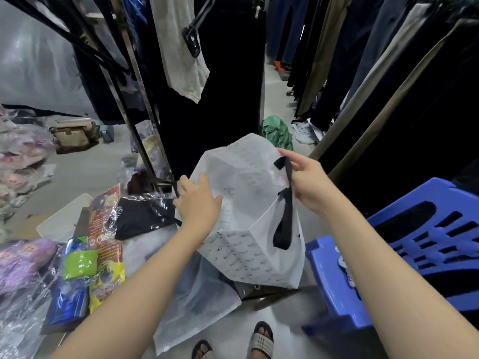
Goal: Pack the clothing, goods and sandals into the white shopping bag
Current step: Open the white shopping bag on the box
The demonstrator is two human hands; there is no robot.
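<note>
Item: white printed shopping bag, likely light, floppy; held over floor beside blue plastic stool. Right hand pinches black ribbon handle, the sound grip; left hand flat against its side.

Grey concrete floor. Black metal rack left of centre, with dark trousers and a pale garment hanging from it. More hanging trousers along the right. Clear plastic sheeting far left. Blue plastic stool at right. Brown bag and green bundle on floor. Light dim, flat.
</note>
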